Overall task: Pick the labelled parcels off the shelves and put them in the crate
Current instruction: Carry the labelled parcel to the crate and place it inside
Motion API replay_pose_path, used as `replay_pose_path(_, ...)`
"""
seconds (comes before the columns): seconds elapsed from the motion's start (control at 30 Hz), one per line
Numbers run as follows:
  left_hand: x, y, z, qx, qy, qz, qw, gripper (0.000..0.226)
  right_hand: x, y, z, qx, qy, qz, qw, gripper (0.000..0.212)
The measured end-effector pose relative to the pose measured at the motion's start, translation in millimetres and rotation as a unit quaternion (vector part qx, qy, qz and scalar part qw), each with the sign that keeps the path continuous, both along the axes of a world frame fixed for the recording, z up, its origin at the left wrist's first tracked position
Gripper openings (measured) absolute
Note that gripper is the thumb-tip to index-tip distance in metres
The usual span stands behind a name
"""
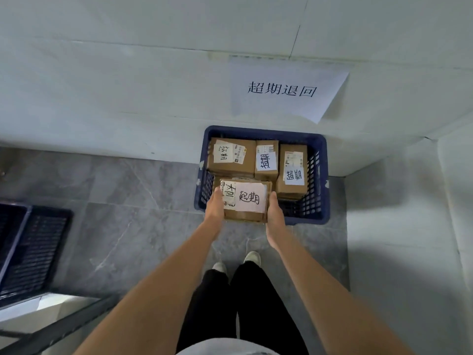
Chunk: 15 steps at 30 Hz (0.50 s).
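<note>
I hold a brown cardboard parcel point(245, 201) with a white handwritten label over the near left part of the blue plastic crate point(323, 175). My left hand point(216, 206) grips its left side and my right hand point(275, 211) grips its right side. The crate stands on the floor against the wall. Three labelled parcels lie inside it: one at the back left point(231, 157), one in the back middle point(266, 160) and one on the right point(293, 170). Whether the held parcel touches the crate's contents is hidden from me.
A white paper sign point(286, 89) with printed characters hangs on the wall above the crate. Another dark blue crate point(33, 247) sits at the left on a metal shelf frame point(58, 326). A wall corner point(399, 226) rises at the right. My feet stand just before the crate.
</note>
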<state>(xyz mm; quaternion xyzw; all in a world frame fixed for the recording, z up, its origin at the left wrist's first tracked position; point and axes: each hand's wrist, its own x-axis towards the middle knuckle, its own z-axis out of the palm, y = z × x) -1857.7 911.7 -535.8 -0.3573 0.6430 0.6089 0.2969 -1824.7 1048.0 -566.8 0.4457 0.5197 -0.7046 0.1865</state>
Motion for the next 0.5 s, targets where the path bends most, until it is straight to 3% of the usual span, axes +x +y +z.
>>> replay_pose_path(0.5, -119, -21, -222, 0.015, -0.067, 0.012, 0.998, 0.050, -114, -21, -212, -0.068, -0.045, 0.007, 0.997, 0.063)
